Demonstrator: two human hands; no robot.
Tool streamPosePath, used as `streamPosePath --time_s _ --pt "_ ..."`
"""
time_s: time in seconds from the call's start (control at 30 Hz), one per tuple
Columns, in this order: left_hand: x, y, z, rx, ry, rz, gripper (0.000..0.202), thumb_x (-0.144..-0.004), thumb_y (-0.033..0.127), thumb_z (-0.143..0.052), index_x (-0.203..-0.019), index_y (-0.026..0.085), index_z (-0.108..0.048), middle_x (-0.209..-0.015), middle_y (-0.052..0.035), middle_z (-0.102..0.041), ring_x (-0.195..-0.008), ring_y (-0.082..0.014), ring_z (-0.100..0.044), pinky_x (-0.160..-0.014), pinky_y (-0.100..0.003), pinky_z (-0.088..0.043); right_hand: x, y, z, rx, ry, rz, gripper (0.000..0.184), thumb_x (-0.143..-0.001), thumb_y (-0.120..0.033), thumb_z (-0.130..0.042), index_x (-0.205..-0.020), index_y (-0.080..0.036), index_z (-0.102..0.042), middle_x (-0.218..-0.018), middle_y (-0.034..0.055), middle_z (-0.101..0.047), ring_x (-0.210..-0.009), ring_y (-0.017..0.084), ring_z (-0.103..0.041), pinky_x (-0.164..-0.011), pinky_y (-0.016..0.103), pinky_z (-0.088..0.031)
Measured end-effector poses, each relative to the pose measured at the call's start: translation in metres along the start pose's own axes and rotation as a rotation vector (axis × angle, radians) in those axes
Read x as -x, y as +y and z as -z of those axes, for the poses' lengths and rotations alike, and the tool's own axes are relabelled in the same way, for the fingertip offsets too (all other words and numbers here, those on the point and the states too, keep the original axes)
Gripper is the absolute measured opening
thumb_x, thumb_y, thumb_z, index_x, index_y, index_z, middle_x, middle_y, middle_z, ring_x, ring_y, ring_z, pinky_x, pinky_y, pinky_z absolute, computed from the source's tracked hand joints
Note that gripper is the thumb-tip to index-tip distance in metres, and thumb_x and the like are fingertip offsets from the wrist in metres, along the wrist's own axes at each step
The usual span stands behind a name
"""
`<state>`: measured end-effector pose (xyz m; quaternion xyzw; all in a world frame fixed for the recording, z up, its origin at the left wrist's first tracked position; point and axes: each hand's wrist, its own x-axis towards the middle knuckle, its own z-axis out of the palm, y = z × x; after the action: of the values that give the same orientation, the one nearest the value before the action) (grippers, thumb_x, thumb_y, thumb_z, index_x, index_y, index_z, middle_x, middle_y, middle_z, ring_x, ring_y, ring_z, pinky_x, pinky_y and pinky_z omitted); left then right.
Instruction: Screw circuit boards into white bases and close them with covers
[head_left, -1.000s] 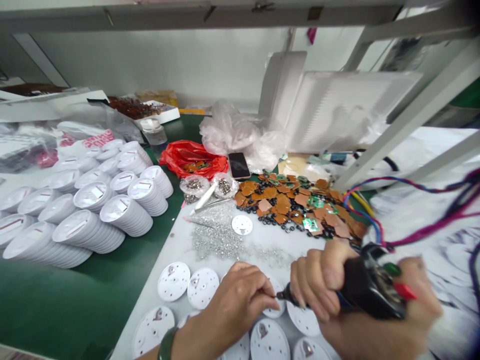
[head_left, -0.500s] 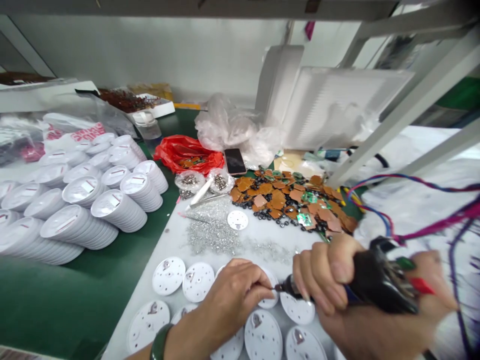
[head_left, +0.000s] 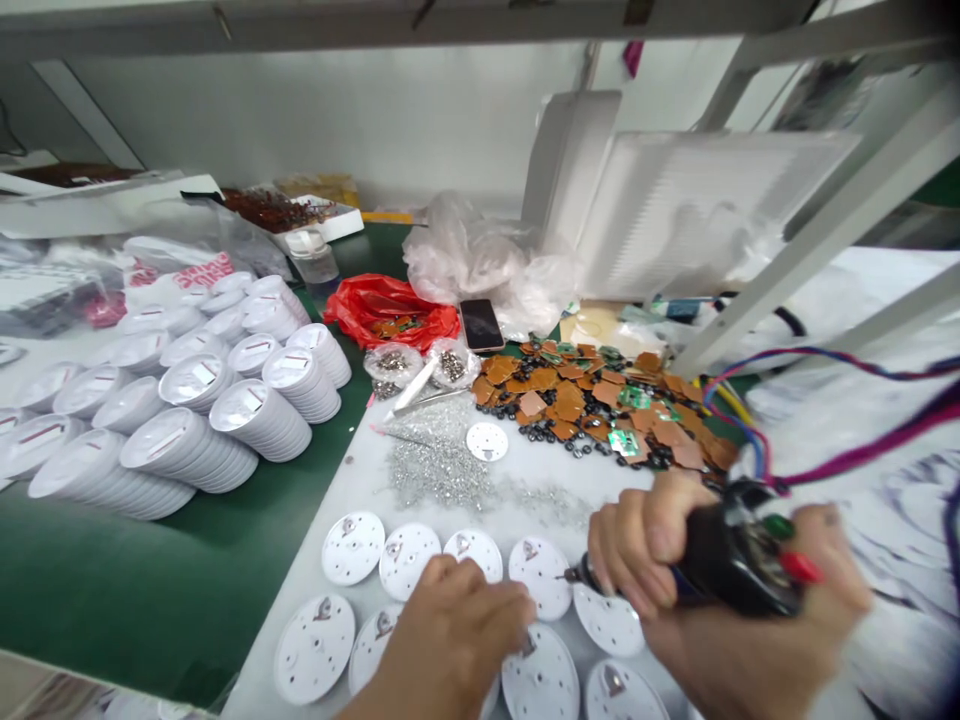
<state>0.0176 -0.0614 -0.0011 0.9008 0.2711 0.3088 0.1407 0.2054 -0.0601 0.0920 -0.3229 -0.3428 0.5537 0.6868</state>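
Gripping black electric screwdriver (head_left: 739, 565) in clenched right hand (head_left: 720, 650), held its metal bit (head_left: 576, 573) low, just beside round white plastic disc (head_left: 540, 578), aimed at disc for close work. Held curled left hand (head_left: 450, 640) low over neighbouring discs (head_left: 405, 560), well apart from right, maybe steadying them; couldn't tell if anything pinched, too blurred. Had all discs flat in rows on white-topped green surface (head_left: 150, 600), w/in easy reach of both hands.

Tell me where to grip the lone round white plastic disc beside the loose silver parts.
Pinch the rim of the round white plastic disc from above on its right, fingers at opposite edges: it lies flat on the white bench top, so its thin edge is the likely hold, and that side avoids the scattered small silver parts.
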Motion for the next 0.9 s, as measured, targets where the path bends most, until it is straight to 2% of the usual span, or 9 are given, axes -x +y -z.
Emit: streamPosePath --time_s 0.07,0.13,0.2,0.27,0.37,0.57,0.73,0.83,0.9 --pt "0.005 0.003 -0.01 -0.109 -0.046 -0.046 0.019 -0.106 0.029 -0.049 -0.112 0.019 -0.064 -0.115 -0.0004 -0.077 -0.068 -0.0183 -0.055 -0.059 -0.037 -0.032 -0.004 0.009 -0.001 -0.01 -0.018 0.006 0.059 -0.087 -0.07 -0.05 -0.06 -0.021 -0.068 -0.042 -0.0002 -0.046 -0.037 0.013 -0.042 -0.039 0.027 -0.036" --pt "0.006 0.005 -0.022 -0.184 -0.119 -0.045 0.026 -0.099 0.038 -0.063 -0.114 0.017 -0.064 -0.117 -0.002 -0.076 -0.07 -0.0192 -0.058 -0.057 -0.038 -0.033 -0.007 0.019 -0.004 -0.012 -0.057 -0.007 0.057 -0.087 -0.068 -0.052 -0.061 -0.02 -0.069 -0.042 0.0004 -0.047 -0.038 0.013 -0.042 -0.039 0.026 -0.036" --pt "0.004 0.004 -0.032 -0.217 -0.184 -0.027 0.037 -0.092 0.044 -0.073 -0.114 0.016 -0.064 -0.111 -0.0027 -0.077 -0.073 -0.0206 -0.061 -0.058 -0.038 -0.036 -0.009 0.028 -0.005 -0.009 -0.09 -0.03 0.057 -0.087 -0.068 -0.052 -0.062 -0.02 -0.07 -0.043 0.0011 -0.049 -0.038 0.013 -0.043 -0.039 0.026 -0.036" --pt "0.003 0.001 -0.04 -0.227 -0.204 -0.018 0.039 -0.089 0.045 -0.077 -0.112 0.016 -0.065 -0.102 -0.0027 -0.078 -0.073 -0.0217 -0.063 -0.059 -0.039 -0.039 -0.01 0.036 -0.005 -0.008 -0.102 -0.048 0.058 -0.087 -0.069 -0.051 -0.063 -0.02 -0.07 -0.044 0.0012 -0.05 -0.039 0.014 -0.043 -0.04 0.027 -0.037" --pt "0.003 0.0 -0.045 -0.234 -0.175 -0.026 0.033 -0.09 0.042 -0.075 -0.109 0.016 -0.067 -0.095 -0.0021 -0.079 -0.066 -0.0216 -0.063 -0.057 -0.039 -0.039 -0.009 0.046 -0.003 0.005 -0.094 -0.077 0.059 -0.088 -0.071 -0.049 -0.065 -0.02 -0.068 -0.047 0.0007 -0.05 -0.042 0.013 -0.043 -0.043 0.027 -0.038" --pt "0.005 0.002 -0.046 -0.233 -0.142 -0.031 0.022 -0.092 0.034 -0.072 -0.104 0.015 -0.067 -0.101 -0.003 -0.079 -0.063 -0.0199 -0.063 -0.058 -0.039 -0.038 -0.01 0.058 0.002 0.029 -0.109 -0.127 0.06 -0.089 -0.072 -0.044 -0.067 -0.021 -0.066 -0.048 0.0006 -0.05 -0.042 0.013 -0.041 -0.04 0.025 -0.033" --pt "0.005 -0.001 -0.046 -0.213 -0.117 -0.056 0.023 -0.094 0.039 -0.07 -0.098 0.017 -0.065 -0.082 0.0003 -0.076 -0.063 -0.0198 -0.063 -0.056 -0.038 -0.035 -0.006 0.064 0.002 0.158 -0.184 -0.154 0.061 -0.089 -0.073 -0.04 -0.064 -0.021 -0.061 -0.045 0.0002 -0.048 -0.038 0.012 -0.037 -0.037 0.026 -0.026" --pt "0.007 -0.003 -0.048 -0.222 -0.101 -0.072 0.026 -0.094 0.042 -0.07 -0.1 0.017 -0.066 -0.093 -0.0026 -0.078 -0.067 -0.0194 -0.065 -0.056 -0.038 -0.036 -0.005 0.064 0.001 0.197 -0.215 -0.181 0.059 -0.092 -0.068 -0.04 -0.065 -0.02 -0.062 -0.046 0.0003 -0.048 -0.039 0.012 -0.038 -0.039 0.026 -0.025" --pt "0.009 -0.003 -0.05 -0.249 -0.093 -0.074 0.03 -0.096 0.044 -0.067 -0.104 0.016 -0.066 -0.098 -0.0045 -0.079 -0.062 -0.0184 -0.062 -0.055 -0.038 -0.036 -0.005 0.059 -0.002 0.182 -0.223 -0.171 0.059 -0.091 -0.069 -0.043 -0.066 -0.02 -0.063 -0.048 0.0006 -0.049 -0.041 0.012 -0.038 -0.04 0.027 -0.027"
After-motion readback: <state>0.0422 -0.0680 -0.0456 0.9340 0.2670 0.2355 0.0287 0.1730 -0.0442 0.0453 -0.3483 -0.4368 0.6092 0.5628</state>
